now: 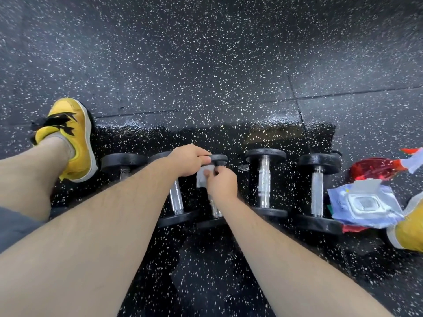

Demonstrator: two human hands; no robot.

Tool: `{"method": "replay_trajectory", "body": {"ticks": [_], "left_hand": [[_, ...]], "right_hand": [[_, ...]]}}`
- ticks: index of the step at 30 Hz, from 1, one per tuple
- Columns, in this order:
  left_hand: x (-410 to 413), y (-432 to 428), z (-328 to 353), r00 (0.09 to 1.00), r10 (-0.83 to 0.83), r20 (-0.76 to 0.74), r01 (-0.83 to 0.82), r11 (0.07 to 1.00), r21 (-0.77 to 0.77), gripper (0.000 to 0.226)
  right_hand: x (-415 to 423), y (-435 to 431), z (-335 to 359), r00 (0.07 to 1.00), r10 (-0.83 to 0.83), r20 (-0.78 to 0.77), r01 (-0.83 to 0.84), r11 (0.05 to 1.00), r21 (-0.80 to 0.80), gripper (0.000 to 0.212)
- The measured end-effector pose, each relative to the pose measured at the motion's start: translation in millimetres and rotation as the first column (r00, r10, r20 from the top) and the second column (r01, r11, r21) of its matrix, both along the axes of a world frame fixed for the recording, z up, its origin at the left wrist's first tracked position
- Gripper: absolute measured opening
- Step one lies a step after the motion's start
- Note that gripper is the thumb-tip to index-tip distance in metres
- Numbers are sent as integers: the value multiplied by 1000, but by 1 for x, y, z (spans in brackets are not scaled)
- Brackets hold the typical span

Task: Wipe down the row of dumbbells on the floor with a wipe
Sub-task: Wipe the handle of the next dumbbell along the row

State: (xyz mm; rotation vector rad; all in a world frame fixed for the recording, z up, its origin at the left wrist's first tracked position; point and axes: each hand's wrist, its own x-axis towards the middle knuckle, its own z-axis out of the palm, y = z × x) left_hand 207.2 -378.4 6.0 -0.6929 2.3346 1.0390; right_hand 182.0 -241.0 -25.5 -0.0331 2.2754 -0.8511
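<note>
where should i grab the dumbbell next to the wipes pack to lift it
Probably the chrome handle of that dumbbell, mid-length, coming from above. It lies flat with the handle raised between its black heads, and the wipes pack and neighbouring dumbbell crowd its sides.

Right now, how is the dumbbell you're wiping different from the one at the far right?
The middle dumbbell is held: the left hand grips its far end, and the right hand pinches a wipe against it; the far-right dumbbell is untouched. The middle dumbbell's handle is mostly hidden; the far-right dumbbell's shows whole. Both have black ends and shiny handles.
</note>
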Motion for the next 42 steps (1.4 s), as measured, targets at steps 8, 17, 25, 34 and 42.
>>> {"method": "replay_trajectory", "body": {"ticks": [8,17,25,34,42], "left_hand": [[-2,-1,1,1000,-15,16,15,1000,-5,28],[-3,-2,4,1000,5,29,-5,1000,8,29],[-10,1,-1,1000,11,19,-11,1000,2,28],[-9,0,-3,1000,22,15,-22,1000,4,24],[-9,3,2,1000,5,22,-5,1000,3,24]], "right_hand": [[15,29,3,995,96,-24,-95,993,69,30],[14,22,-4,996,65,-53,-65,998,1,17],[-3,8,1,1000,0,-25,0,1000,-9,28],[-4,10,3,944,315,-92,-292,935,203,21],[2,19,-1,995,92,-49,-91,996,23,23]]}}
